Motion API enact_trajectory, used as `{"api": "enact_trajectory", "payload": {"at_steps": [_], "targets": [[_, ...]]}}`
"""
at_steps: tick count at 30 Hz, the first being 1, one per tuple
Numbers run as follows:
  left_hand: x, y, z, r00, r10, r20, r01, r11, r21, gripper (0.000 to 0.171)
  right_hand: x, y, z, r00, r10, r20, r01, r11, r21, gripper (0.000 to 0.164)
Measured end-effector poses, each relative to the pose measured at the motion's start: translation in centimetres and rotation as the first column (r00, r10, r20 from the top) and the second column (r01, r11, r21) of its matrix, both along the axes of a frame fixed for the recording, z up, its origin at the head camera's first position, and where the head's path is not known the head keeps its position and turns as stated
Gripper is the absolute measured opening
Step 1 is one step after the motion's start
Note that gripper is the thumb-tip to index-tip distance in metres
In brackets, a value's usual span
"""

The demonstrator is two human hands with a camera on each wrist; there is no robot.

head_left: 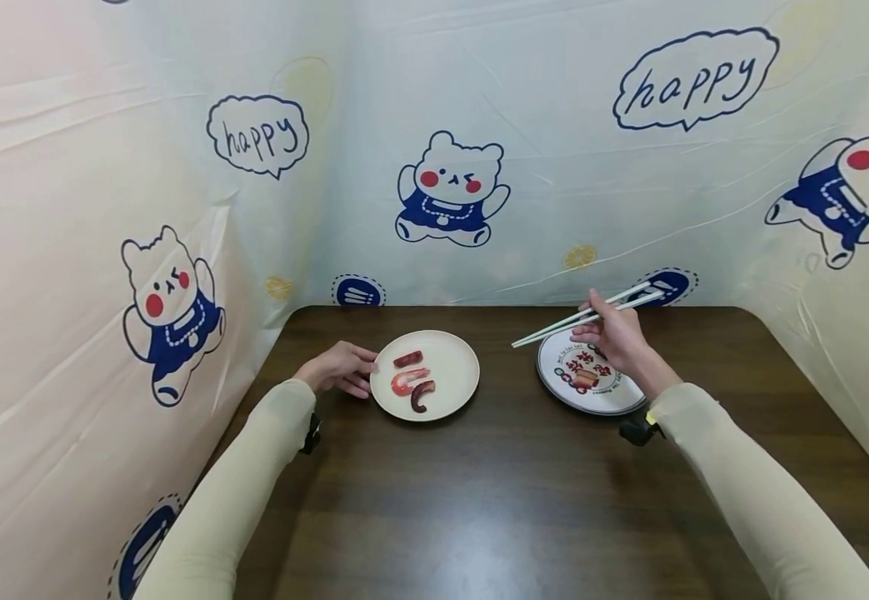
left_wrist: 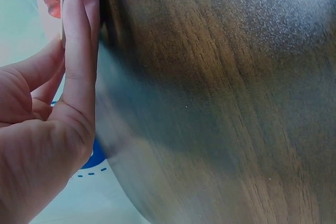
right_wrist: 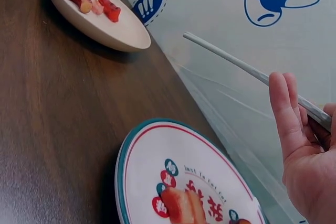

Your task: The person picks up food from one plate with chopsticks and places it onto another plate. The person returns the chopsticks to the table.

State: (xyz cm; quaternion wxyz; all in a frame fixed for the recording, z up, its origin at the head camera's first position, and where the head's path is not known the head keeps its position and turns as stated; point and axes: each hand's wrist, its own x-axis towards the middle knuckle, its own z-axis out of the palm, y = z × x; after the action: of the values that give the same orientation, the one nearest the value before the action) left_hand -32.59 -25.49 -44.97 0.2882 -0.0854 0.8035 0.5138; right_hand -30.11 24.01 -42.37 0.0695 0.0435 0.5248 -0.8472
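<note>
My left hand (head_left: 338, 367) pinches the left rim of a round cream plate (head_left: 455, 375); in the left wrist view, straight fingers lie along its outer side. Three food pieces rest on this plate: a short red-brown strip (head_left: 407, 359), an orange-pink shrimp (head_left: 407, 382) and a dark red curved piece (head_left: 421, 396). My right hand (head_left: 617, 335) holds a pair of pale chopsticks (head_left: 554, 332), their tips pointing left with nothing between them. Below that hand, partly covered by it, sits a white printed plate (head_left: 554, 385) bearing an orange-brown food piece (head_left: 586, 380).
Both plates stand near the far edge of a dark wooden table (head_left: 434, 492). Light fabric curtains (head_left: 554, 192) printed with cartoon bears hang behind it and at both sides.
</note>
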Motion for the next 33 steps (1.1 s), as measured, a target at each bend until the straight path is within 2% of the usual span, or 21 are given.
{"api": "enact_trajectory", "payload": {"at_steps": [8, 12, 33], "targets": [[0.0, 0.3, 0.5, 1.000, -0.001, 0.003, 0.001, 1.000, 0.003, 0.046, 0.4, 1.7, -1.2, 0.999, -0.022, 0.029, 0.022, 1.000, 0.006, 0.040], [0.0, 0.3, 0.6, 1.000, -0.004, -0.003, 0.004, 1.000, 0.007, 0.047, 0.8, 2.4, -1.2, 0.999, -0.026, 0.043, 0.024, 0.999, 0.038, 0.043], [0.2, 0.1, 0.1, 1.000, -0.007, 0.001, 0.007, 1.000, 0.030, 0.048, 1.9, 4.8, -1.4, 1.000, -0.006, 0.016, 0.007, 1.000, -0.024, 0.037]]}}
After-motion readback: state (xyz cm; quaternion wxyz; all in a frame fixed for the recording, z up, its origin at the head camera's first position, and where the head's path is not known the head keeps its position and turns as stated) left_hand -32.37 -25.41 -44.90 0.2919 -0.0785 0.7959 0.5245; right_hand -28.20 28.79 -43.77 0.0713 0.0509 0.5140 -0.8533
